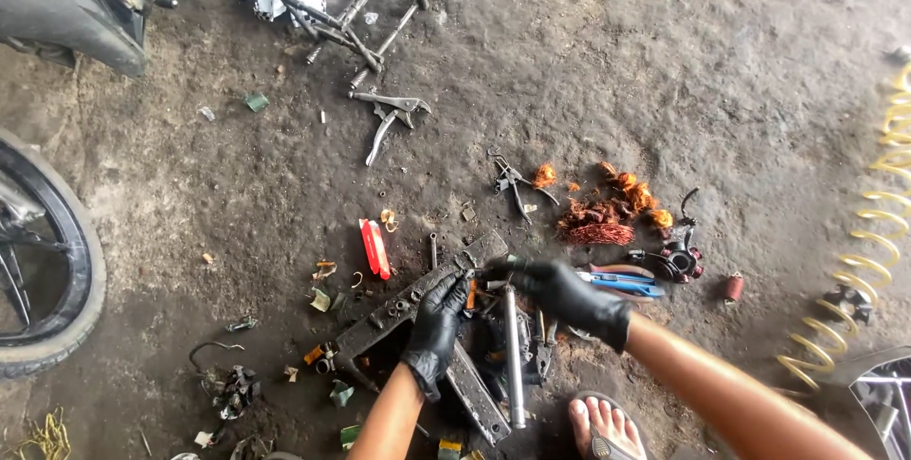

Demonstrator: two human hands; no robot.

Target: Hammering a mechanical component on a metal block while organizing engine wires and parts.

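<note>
Both hands are working in black rubber gloves over a dirt workshop floor [588, 71]. The left hand [435, 322] is curling loosely, fingers bent down onto a long dark perforated steel bar [418, 301] lying flat under its palm; whether it is gripping the bar or only pressing on it I cannot tell. The right hand [560, 294] is pinching closed on something small and dark at the bar's far end, too hidden to name. Just below that hand a plain grey metal rod [513, 356] is lying. The bar looks heavy, rigid and greasy, so it would likely handle best taken around its middle. Beyond the right hand are sitting blue-handled pliers [622, 282], a tangle of copper winding wire [598, 228] and locking pliers [389, 119]. Past the left hand are resting a red flat packet [374, 248] and a motorcycle tyre [47, 261]; a yellow coiled air hose [873, 251] is hanging at the far right.
</note>
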